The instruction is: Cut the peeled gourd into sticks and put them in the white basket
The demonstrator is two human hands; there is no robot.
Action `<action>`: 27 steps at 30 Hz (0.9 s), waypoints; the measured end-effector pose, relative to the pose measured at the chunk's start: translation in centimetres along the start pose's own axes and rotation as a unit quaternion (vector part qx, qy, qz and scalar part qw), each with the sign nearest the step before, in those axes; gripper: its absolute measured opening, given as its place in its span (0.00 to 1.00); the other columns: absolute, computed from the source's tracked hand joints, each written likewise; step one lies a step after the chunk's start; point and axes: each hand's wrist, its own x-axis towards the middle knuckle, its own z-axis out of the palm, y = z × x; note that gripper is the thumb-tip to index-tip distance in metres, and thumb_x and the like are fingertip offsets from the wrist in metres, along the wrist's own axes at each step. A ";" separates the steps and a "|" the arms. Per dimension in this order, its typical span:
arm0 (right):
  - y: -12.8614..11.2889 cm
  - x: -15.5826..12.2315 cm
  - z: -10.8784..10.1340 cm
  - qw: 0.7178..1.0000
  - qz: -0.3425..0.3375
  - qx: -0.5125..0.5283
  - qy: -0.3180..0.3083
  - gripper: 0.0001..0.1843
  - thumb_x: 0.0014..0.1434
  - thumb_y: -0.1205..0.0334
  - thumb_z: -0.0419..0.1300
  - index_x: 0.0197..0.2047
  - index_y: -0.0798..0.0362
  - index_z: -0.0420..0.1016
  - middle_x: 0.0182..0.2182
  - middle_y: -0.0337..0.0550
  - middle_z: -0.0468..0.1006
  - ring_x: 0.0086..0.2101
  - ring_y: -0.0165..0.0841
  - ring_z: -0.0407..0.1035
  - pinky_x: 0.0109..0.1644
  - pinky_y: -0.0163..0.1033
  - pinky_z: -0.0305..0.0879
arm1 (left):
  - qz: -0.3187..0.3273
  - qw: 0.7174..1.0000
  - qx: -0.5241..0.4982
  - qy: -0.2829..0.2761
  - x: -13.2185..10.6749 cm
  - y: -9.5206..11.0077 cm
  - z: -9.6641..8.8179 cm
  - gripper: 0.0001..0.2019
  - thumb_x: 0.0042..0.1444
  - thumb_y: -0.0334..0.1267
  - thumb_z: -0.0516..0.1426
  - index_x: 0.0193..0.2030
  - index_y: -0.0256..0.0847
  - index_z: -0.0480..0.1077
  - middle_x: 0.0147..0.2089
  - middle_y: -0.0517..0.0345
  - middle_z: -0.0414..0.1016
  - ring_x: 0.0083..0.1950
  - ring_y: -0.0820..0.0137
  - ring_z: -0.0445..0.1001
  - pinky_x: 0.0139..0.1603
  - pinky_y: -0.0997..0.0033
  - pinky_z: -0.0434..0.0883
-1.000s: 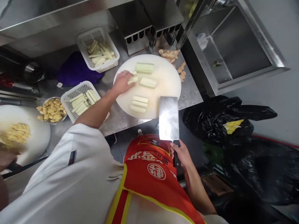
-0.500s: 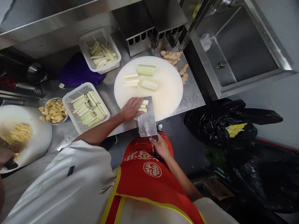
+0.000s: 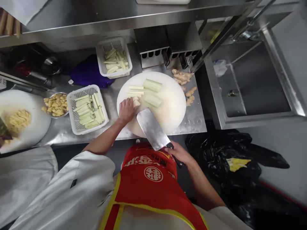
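Observation:
My right hand [image 3: 180, 154] is closed around the black handle of a cleaver [image 3: 153, 130], its wide blade tilted over the near edge of a round white cutting board [image 3: 171, 116]. On the board's left side, my left hand [image 3: 127, 110] has its fingers and thumb around short pale vegetable strips [image 3: 136, 101], partly hidden by the fingers. Just beyond them lie more cut strips [image 3: 136, 90] in a small row. To their right rest two peeled, pale green vegetable pieces, one farther back [image 3: 153, 85] and one nearer [image 3: 153, 100].
Left of the board stands a white basket [image 3: 72, 119] of green strips; another basket [image 3: 100, 65] is behind. Ginger [image 3: 183, 77] lies at the board's right. A bowl of yellow chunks [image 3: 56, 104] and a co-worker's board [image 3: 39, 127] are far left. A sink [image 3: 261, 80] is right.
My left hand has slid the cut strips away from me and left, toward the other strips. The cleaver has drawn back from them and turned, its handle swinging right.

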 end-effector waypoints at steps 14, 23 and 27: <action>-6.0 -5.8 -21.7 0.980 -0.005 -0.198 0.009 0.24 0.63 0.44 0.56 0.54 0.51 0.66 0.21 0.32 0.72 0.22 0.35 0.70 0.26 0.38 0.64 | 0.197 0.974 -0.092 -0.071 0.5 10.9 -1.6 0.18 0.68 0.38 0.51 0.60 0.43 0.74 0.60 0.44 0.76 0.61 0.55 0.71 0.56 0.53 0.68; -15.1 -5.4 -20.7 0.773 -0.128 -0.614 -0.100 0.19 0.73 0.56 0.43 0.59 0.54 0.66 0.46 0.54 0.81 0.47 0.46 0.77 0.44 0.42 0.63 | 0.007 0.994 -0.110 0.010 -10.1 16.3 0.5 0.18 0.69 0.36 0.50 0.60 0.41 0.73 0.61 0.46 0.76 0.58 0.55 0.69 0.55 0.52 0.69; -17.5 -5.7 -18.3 0.698 -0.127 -0.690 -0.145 0.19 0.73 0.61 0.43 0.62 0.54 0.64 0.44 0.53 0.82 0.40 0.44 0.78 0.37 0.41 0.57 | -0.010 0.987 -0.153 0.039 -9.8 16.9 1.3 0.18 0.69 0.36 0.49 0.61 0.38 0.73 0.59 0.44 0.75 0.59 0.56 0.67 0.60 0.53 0.69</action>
